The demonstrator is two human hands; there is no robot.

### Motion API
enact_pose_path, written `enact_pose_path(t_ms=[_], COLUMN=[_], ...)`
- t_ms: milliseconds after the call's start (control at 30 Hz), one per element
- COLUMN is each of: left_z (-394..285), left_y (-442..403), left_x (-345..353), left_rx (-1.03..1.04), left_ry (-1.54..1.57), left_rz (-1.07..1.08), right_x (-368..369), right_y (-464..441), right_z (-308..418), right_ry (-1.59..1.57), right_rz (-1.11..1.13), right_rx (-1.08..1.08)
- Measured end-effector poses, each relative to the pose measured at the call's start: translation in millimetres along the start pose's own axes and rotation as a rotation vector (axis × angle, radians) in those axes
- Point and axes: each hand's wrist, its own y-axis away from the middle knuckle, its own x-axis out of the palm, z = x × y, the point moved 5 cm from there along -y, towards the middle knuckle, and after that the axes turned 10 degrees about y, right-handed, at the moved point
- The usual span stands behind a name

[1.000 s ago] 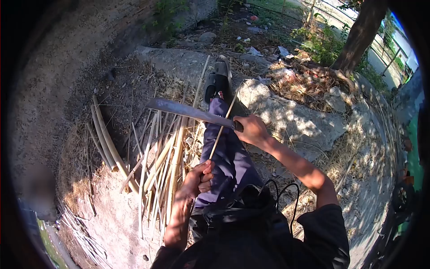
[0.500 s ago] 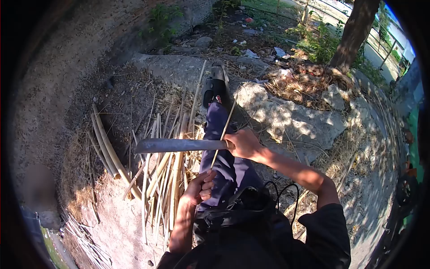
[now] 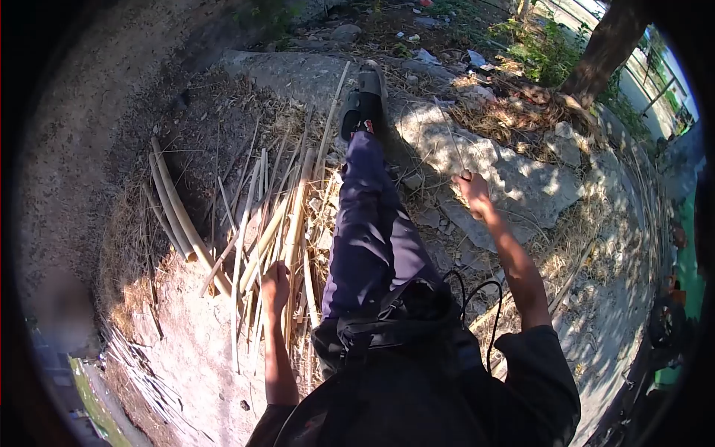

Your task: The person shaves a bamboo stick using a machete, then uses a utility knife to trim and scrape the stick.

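My left hand (image 3: pixel 275 287) is lowered over the pile of split bamboo strips (image 3: pixel 259 246), left of my leg. Its fingers point down among the strips and are partly hidden, so I cannot tell whether they grip one. Out to the right, my right hand (image 3: pixel 473 195) is closed around the handle of the machete (image 3: pixel 450 131). The blade is turned nearly edge-on and shows only as a thin line pointing up and away over the rock.
My outstretched leg (image 3: pixel 365 216) lies between my hands, its shoe (image 3: pixel 363 104) near a stone ledge (image 3: pixel 298 78). Thick curved bamboo pieces (image 3: pixel 175 205) lie at left. A pale rock slab (image 3: pixel 514 182), dry grass and a tree trunk (image 3: pixel 607 48) are at right.
The machete has swung away to the right with my right hand and turned edge-on. My left hand has moved left to the pile. The thin strip no longer shows between my hands.
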Motion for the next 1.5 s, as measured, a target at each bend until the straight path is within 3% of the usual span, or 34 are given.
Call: enact_pose_path(t_ms=[67, 133, 367, 467, 533, 633, 900, 1100, 1233, 1500], left_z=[-28, -67, -172, -208, -219, -222, -234, -236, -228, -237], left_y=[-9, -24, -40, -31, -24, -16, -4, -14, -26, -24], left_x=[0, 9, 142, 171, 186, 195, 185, 153, 130, 89], left_rx=[-0.153, -0.096, 0.471, 0.445, 0.513, 0.576, 0.673, 0.599, 0.434, 0.388], left_ry=[-0.054, -0.064, -0.232, -0.176, -0.126, -0.119, -0.147, 0.147, 0.240, 0.304], left_rz=[0.083, 0.151, 0.290, 0.443, 0.556, 0.551, 0.517, 0.655, 0.753, 0.851], right_x=[-4, 4, -12, -16, -21, -23, -31, -35, -47, -58], right_y=[42, 79, 155, 161, 164, 158, 162, 158, 157, 139], right_z=[-14, -43, -54, -54, -51, -60, -48, -42, -29, 1], right_ry=[-0.090, -0.355, -0.460, -0.528, -0.752, -0.814, -0.908, -1.139, -1.135, -1.160], right_rz=[0.148, 0.204, 0.202, 0.100, -0.040, -0.116, -0.177, -0.186, -0.111, 0.098], right_rx=[0.120, 0.228, 0.090, 0.163, 0.176, 0.135, 0.218, 0.159, 0.109, 0.034])
